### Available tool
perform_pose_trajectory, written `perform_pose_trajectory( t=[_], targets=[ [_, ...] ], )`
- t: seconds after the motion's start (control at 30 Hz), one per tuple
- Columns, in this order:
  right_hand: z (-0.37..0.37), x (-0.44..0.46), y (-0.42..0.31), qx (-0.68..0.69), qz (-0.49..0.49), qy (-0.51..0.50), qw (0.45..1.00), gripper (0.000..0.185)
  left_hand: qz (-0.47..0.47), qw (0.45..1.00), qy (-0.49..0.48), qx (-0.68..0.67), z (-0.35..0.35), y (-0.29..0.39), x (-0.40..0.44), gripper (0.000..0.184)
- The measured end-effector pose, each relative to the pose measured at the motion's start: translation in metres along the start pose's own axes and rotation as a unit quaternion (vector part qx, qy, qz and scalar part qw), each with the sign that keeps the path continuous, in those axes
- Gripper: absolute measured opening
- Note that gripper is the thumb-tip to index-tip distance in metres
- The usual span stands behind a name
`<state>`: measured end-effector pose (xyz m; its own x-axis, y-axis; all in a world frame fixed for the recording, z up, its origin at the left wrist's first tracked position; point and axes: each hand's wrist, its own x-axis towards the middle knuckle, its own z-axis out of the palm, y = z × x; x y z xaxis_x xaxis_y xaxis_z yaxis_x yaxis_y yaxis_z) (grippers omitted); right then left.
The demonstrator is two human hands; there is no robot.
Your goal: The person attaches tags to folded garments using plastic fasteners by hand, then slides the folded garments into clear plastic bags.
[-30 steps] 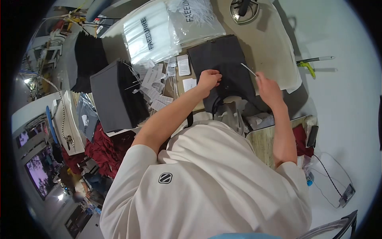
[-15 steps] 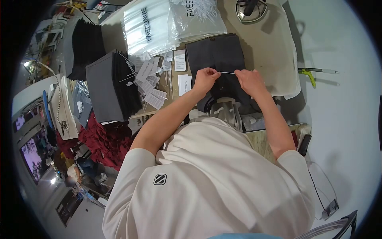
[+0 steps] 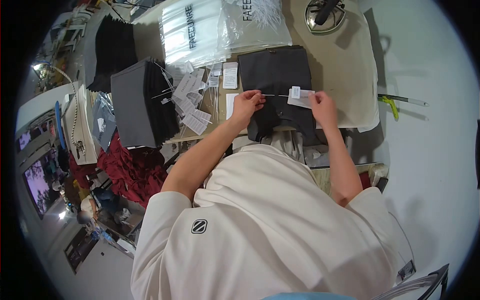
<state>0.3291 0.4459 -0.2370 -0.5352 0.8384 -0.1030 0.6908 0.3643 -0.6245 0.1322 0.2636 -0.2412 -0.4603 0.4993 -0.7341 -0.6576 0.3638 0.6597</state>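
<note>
Dark grey folded trousers (image 3: 272, 70) lie on the table in front of me, with a button near their lower end. Over them, my right hand (image 3: 325, 109) pinches the right end of a white hang tag (image 3: 299, 101), which has a small white label on it. A thin white string runs left from the tag to my left hand (image 3: 246, 106), whose fingers are closed on its other end. White cards (image 3: 231, 102) lie just left of my left hand, partly covered by it. A stack of small printed cards (image 3: 230, 75) sits above them.
Clear printed bags (image 3: 190, 30) lie at the back, beside loose printed tags with strings (image 3: 192, 95). Folded dark grey garments (image 3: 132, 107) are stacked at left, above dark red cloth (image 3: 132, 170). An iron (image 3: 324, 17) stands back right. Another person (image 3: 92, 205) is far left.
My right hand has moved slightly right and now holds the hang tag, which shows face up. My left hand has shifted left and a little down, and the string is stretched between the hands.
</note>
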Motion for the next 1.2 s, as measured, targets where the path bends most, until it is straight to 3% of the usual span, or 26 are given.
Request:
perform_pose_trajectory(
  t=[0.03,0.1,0.27,0.4,0.5,0.53,0.63,0.8,1.2],
  targets=[
    [0.007,-0.003,0.005,0.109,0.063,-0.082,0.989,0.023,0.000,1.000,0.011,-0.009,-0.002,-0.001,0.000,0.021],
    [0.015,-0.004,0.009,0.321,0.183,-0.231,0.900,0.023,0.002,0.999,0.031,-0.024,-0.004,0.000,0.003,0.022],
    [0.031,0.003,-0.019,0.327,0.119,-0.207,0.914,0.021,0.019,0.999,0.049,0.000,-0.007,0.009,0.009,0.023],
    [0.034,0.001,-0.027,0.237,0.011,-0.185,0.954,0.020,0.112,0.986,0.123,0.011,-0.007,0.028,0.013,0.021],
    [0.034,0.001,-0.033,0.230,-0.045,-0.147,0.961,0.021,0.224,0.956,0.079,0.171,0.020,0.054,0.008,0.017],
    [0.033,0.001,-0.035,0.231,-0.046,-0.150,0.960,0.021,0.224,0.956,0.082,0.170,0.024,0.054,0.005,0.017],
    [0.024,0.005,-0.048,0.254,-0.029,-0.100,0.962,0.021,0.439,0.782,-0.003,0.442,0.032,0.054,0.002,0.015],
    [0.030,0.005,-0.044,0.249,-0.065,-0.055,0.965,0.021,0.453,0.775,-0.020,0.439,0.041,0.052,-0.003,0.014],
    [0.024,0.010,-0.043,0.276,-0.053,-0.116,0.953,0.020,0.494,0.732,-0.036,0.468,0.045,0.052,0.000,0.011]
  ],
)
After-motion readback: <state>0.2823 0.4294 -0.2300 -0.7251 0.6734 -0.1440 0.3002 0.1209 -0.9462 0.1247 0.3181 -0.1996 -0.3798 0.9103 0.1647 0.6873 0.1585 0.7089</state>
